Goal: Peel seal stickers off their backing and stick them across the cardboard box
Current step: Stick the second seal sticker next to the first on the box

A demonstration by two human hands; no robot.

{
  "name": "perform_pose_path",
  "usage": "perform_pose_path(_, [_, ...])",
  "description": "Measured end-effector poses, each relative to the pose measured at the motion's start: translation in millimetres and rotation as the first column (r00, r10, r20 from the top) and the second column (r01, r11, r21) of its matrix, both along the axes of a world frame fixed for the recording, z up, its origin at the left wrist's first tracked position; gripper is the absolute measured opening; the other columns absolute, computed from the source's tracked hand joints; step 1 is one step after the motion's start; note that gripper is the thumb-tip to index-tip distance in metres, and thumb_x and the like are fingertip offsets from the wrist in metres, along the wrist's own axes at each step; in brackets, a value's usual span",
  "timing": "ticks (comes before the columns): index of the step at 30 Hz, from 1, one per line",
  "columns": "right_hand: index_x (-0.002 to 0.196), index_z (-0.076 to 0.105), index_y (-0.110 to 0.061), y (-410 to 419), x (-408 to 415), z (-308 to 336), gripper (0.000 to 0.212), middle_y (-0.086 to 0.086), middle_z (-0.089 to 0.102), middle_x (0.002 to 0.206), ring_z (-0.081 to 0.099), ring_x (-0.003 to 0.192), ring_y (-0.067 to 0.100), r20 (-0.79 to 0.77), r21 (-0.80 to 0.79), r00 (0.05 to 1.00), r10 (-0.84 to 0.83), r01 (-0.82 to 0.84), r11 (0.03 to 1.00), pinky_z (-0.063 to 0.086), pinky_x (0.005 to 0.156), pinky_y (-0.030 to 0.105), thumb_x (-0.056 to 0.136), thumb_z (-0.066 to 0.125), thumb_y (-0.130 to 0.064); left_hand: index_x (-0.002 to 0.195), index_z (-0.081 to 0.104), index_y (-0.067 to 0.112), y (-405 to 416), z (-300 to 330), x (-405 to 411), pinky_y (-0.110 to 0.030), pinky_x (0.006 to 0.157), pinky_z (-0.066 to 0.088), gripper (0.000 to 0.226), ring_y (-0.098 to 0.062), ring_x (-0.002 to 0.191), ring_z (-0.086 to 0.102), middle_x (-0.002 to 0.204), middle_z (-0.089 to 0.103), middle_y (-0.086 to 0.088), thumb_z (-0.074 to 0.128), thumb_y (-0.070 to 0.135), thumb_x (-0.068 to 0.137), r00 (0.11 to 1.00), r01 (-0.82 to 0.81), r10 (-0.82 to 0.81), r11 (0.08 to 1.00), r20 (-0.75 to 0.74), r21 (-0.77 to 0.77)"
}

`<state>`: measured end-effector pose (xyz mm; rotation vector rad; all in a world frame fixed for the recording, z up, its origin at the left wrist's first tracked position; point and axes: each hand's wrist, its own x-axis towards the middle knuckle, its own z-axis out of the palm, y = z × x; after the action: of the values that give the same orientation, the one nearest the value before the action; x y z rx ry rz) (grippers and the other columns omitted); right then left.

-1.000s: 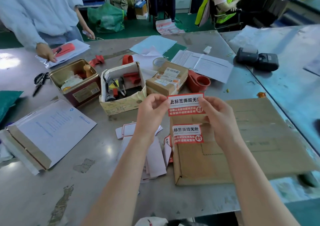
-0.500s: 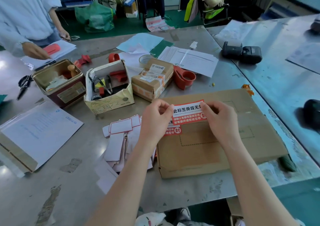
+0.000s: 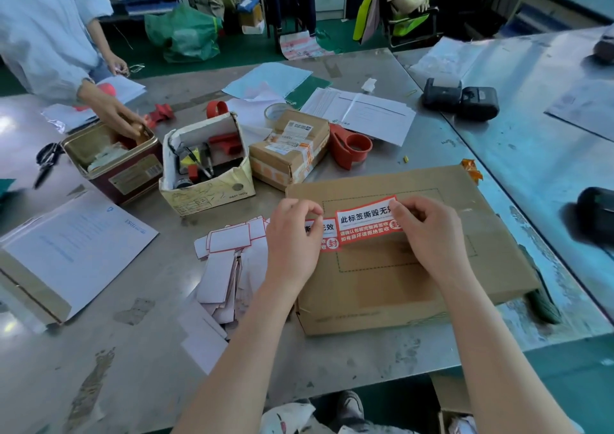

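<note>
A flat brown cardboard box lies on the metal table in front of me. A red and white seal sticker with Chinese print is stretched low over the box's top near its left edge. My left hand pinches the sticker's left end and my right hand pinches its right end. Another seal sticker sits on the box just to the left, partly hidden under my left fingers. Whether the held sticker touches the cardboard I cannot tell.
Peeled backing papers lie piled left of the box. Behind stand a small taped parcel, a white box of tools, a tin with another person's hand in it, and a red tape dispenser. A white mailer lies left.
Both hands have brought the sticker down from mid-air to just over the box top. The other person's hand moved into the tin.
</note>
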<state>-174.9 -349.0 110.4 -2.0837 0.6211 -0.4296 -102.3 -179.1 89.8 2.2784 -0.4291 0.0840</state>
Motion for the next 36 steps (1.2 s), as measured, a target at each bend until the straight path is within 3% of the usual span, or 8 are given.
perform_pose_path(6, [0.084,0.068,-0.023,1,-1,-2,0.017,-0.011,0.064,0.069,0.053,0.064,0.006,-0.025,-0.007,0.999,0.038,-0.038,0.999,0.038,0.057,0.02,0.091,0.055,-0.031,0.091,0.064,0.012,1,-7,-3,-0.017,0.081,0.031,0.009,-0.012,0.1,0.047,0.102,0.052,0.004,0.058,0.008,0.085,0.999,0.004,-0.003,1.0,0.032,-0.013])
perform_pose_path(15, [0.088,0.068,-0.023,1,-2,-6,0.017,-0.011,0.065,0.073,0.055,0.067,0.007,-0.044,-0.004,0.998,0.052,-0.052,0.999,0.038,0.057,0.021,0.091,0.054,-0.032,0.092,0.063,0.009,3,-13,-10,-0.024,0.083,0.034,0.008,-0.016,0.1,0.048,0.104,0.057,-0.002,0.057,0.01,0.088,0.989,0.037,-0.042,0.998,0.142,0.042])
perform_pose_path(36, [0.087,0.068,-0.021,0,-1,-12,0.018,-0.009,0.064,0.07,0.054,0.065,0.01,-0.032,-0.019,0.999,0.031,-0.032,0.999,0.038,0.057,0.023,0.091,0.055,-0.033,0.096,0.062,0.01,6,-17,-10,-0.025,0.082,0.036,0.011,-0.018,0.101,0.049,0.107,0.057,-0.003,0.056,0.013,0.088,0.986,0.052,-0.063,0.996,0.152,0.076])
